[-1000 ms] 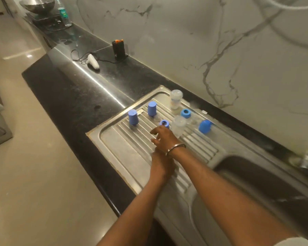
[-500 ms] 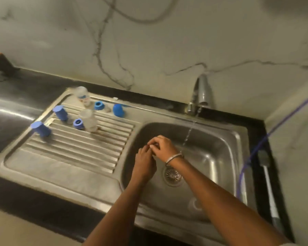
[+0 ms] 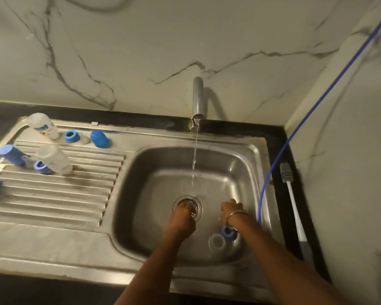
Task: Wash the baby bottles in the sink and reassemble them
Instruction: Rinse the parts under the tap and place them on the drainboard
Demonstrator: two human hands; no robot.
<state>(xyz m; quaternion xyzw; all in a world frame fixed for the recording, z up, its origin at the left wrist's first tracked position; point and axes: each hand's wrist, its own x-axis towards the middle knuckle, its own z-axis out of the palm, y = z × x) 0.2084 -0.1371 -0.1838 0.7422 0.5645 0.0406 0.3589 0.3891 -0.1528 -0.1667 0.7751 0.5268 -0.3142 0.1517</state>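
On the ribbed drainboard, far left: blue caps, two clear bottles standing among blue rings, one more blue cap nearest the basin. In the sink: thin water stream falling from the tap. Left hand over the drain, fingers curled downward, grip impossible to tell. Clear bottle lying beside a blue ring under the right wrist. Right hand loosely curled, contents impossible to tell. Brush on the dark desk, far right.

Steel drainboard — bottles, blue caps standing.
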